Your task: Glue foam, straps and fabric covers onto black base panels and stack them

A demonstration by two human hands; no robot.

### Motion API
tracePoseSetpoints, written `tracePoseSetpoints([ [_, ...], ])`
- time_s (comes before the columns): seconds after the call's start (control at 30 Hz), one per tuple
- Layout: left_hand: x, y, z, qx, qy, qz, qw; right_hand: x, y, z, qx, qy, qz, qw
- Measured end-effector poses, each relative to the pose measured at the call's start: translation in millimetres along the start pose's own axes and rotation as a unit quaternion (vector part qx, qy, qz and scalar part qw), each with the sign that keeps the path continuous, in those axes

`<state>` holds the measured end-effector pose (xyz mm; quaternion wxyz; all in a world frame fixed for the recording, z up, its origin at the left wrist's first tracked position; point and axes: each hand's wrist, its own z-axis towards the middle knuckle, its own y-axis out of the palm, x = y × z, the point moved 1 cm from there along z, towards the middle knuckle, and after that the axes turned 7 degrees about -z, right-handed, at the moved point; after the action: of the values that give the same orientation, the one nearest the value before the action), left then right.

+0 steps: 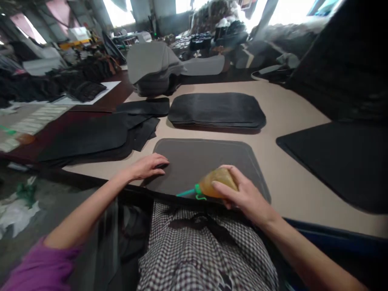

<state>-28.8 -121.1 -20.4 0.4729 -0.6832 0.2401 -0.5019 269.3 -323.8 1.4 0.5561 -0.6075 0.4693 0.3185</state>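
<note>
My right hand (pixel 239 190) is wrapped round a squeeze bottle (pixel 216 182) of amber liquid, probably glue. Its green cap and long green nozzle point left, low over the near edge of a dark grey panel (pixel 200 157) with rounded corners. Whether the tip touches the panel I cannot tell. On the panel's left edge rests my left hand (pixel 150 165), fingers loosely bent and apart, holding nothing I can see. A faint pale line runs along the panel's border.
Behind the panel lies a stack of black rounded panels (pixel 216 109). Black pieces (pixel 91 135) overlap on the left, and a large black panel (pixel 339 161) covers the right. Grey shaped pieces (pixel 151 62) are piled at the back. Another amber bottle (pixel 26 138) lies far left.
</note>
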Motion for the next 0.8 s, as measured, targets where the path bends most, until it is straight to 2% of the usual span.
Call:
tracePoseSetpoints([
  [0.07, -4, 2.9, -8, -0.01, -0.004, 0.015, 1.0, -12, 36, 18, -0.012, -0.019, -0.029, 0.999],
  [0.17, -6, 10.8, -10, -0.001, -0.01, 0.035, 0.999, -24, 74, 40, 0.022, -0.065, -0.084, 0.994],
  [0.23, -6, 14.5, -11, 0.004, -0.01, 0.041, 0.999, -27, 88, 48, 0.043, -0.093, -0.117, 0.988],
  [0.33, -7, 16.6, -12, 0.01, -0.005, 0.044, 0.999, -31, 94, 49, 0.045, -0.112, -0.145, 0.982],
  [0.5, -11, 17.3, -12, 0.009, -0.001, 0.05, 0.999, -34, 73, 31, 0.052, -0.106, -0.175, 0.978],
  [0.63, -14, 18.5, -11, 0.011, -0.002, 0.042, 0.999, -25, 40, 14, 0.065, -0.068, -0.198, 0.976],
  [0.8, -17, 19.5, -11, 0.012, 0.002, 0.023, 1.0, 0, -8, -11, 0.103, -0.005, -0.209, 0.972],
])
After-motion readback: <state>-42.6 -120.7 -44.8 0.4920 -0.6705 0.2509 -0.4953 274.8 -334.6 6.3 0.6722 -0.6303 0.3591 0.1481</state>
